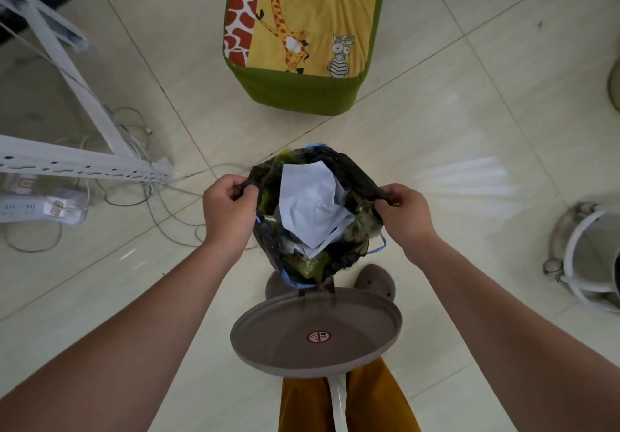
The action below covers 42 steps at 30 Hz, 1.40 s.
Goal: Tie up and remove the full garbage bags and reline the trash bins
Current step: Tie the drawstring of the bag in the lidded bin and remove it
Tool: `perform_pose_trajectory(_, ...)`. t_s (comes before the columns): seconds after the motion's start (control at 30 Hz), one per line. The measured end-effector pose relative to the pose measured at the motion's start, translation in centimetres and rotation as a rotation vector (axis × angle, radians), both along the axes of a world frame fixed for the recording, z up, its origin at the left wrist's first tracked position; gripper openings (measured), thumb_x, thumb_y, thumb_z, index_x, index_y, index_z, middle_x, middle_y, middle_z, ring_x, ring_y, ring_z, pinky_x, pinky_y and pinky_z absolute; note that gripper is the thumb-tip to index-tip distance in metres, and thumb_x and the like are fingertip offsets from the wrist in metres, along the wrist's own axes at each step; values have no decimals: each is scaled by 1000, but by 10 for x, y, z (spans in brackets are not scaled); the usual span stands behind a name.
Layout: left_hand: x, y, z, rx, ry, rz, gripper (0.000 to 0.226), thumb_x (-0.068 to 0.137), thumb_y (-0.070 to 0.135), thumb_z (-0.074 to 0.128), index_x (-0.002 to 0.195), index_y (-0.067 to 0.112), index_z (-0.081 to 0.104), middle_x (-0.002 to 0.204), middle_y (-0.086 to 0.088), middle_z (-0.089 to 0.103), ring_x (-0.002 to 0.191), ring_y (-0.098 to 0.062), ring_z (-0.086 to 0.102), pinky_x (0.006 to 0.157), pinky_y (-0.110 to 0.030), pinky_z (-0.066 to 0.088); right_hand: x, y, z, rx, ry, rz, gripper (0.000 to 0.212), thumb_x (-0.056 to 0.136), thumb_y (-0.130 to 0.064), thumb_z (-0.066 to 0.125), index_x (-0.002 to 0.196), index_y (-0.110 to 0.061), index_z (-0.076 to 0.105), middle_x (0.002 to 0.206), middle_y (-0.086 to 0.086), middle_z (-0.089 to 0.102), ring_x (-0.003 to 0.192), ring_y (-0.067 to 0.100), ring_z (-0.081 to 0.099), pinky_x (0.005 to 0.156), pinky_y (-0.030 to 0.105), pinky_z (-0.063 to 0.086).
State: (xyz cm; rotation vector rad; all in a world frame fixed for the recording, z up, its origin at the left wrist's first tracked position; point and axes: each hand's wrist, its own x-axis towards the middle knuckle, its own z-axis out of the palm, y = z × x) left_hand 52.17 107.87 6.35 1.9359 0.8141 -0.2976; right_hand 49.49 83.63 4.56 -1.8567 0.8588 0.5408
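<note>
Two hands held the bag (349, 169) by opposite sides of its mouth: the left hand (228, 208) pinched a gathered ear of black film at the left rim, and the right hand (407, 216) pinched a matching ear at the right, fingers on both curled tight around the plastic. The bag hung between them above the floor (469, 112), just ahead of the bin's raised lid (315, 334), whose underside faced the camera; whether the bag's bottom sat inside the bin could not be told, since the bin body was hidden beneath it. Its mouth was open and the load rose to the rim: a sheet of white paper (310, 206) on top, green scraps (312, 265) below. A blue drawstring (379, 248) looped out of the hem on the near and right sides. The film looked thin, soft and slack, likely to stretch or tear at a sharp tug, and probably slick where damp waste touched it. The contents seemed light, mostly paper and leafy matter, so the weight should sit easily on two pinches. The sound places to grip were the bunched ears already held, or the drawstring loops, which would close the mouth as they were pulled. The paper, standing proud, might slip out if the bag tilted before the mouth was cinched.
</note>
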Motion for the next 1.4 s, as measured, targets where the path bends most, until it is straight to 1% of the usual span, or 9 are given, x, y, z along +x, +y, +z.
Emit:
perform_pose_trajectory(0.1,-4,3,8,46,-141,-5,22,80,1,53,62,14,57,58,0,51,51,-5,44,50,-17,38,-6,2,8,-97,-41,-49,10,81,-1,51,77,-3,60,67,6,56,62,20,48,53,25,39)
perform_pose_trajectory(0.17,-9,7,9,103,-131,-36,22,80,1,53,64,16,55,72,-3,55,60,-3,47,57,-13,38,-8,2,11,-146,-55,-62,9,77,0,50,75,-3,58,74,11,58,66,23,50,53,25,39)
perform_pose_trajectory(0.33,-9,10,0,9,0,-65,12,86,17,60,95,24,58,88,4,58,66,-3,55,57,-18,45,11,17,8,-115,-181,32,27,85,-12,58,112,-13,57,114,2,53,111,23,50,93,38,45)
perform_pose_trajectory(0.5,-3,4,-9,12,14,-145,14,95,22,56,106,22,65,84,-4,66,72,-16,61,62,-26,48,50,38,-8,-128,-100,378,59,94,-37,58,147,-22,37,127,7,60,124,29,49,104,48,39)
perform_pose_trajectory(0.7,1,3,-4,10,-51,-156,17,97,14,50,94,19,66,84,-3,70,73,-13,62,66,-25,51,64,39,-6,-138,-177,338,22,93,-13,56,106,-17,74,103,6,71,108,32,58,95,42,47)
perform_pose_trajectory(1.0,-9,6,-3,-2,-56,43,17,95,11,52,97,15,69,89,-2,68,83,-12,64,73,-19,51,21,27,10,-184,-451,143,28,82,0,61,76,-27,66,82,-2,56,91,18,53,77,17,38)
perform_pose_trajectory(1.17,-19,7,1,-59,21,65,10,90,25,64,88,34,65,88,4,67,81,-10,65,66,-17,50,-11,17,2,-53,-311,21,32,84,3,61,78,-28,62,88,1,64,86,18,64,77,27,53)
perform_pose_trajectory(1.27,-30,8,5,-147,160,77,26,82,36,73,104,26,62,99,1,68,89,-14,68,74,-29,55,-30,5,4,-35,-279,-93,30,83,3,61,93,-26,59,93,-2,66,83,6,63,73,19,51)
perform_pose_trajectory(1.4,-45,8,9,-170,272,82,43,79,33,77,114,16,59,106,-3,68,95,-19,67,80,-33,54,-57,-11,-3,-116,89,-138,43,86,-13,64,127,-17,52,123,6,56,107,21,56,87,36,49)
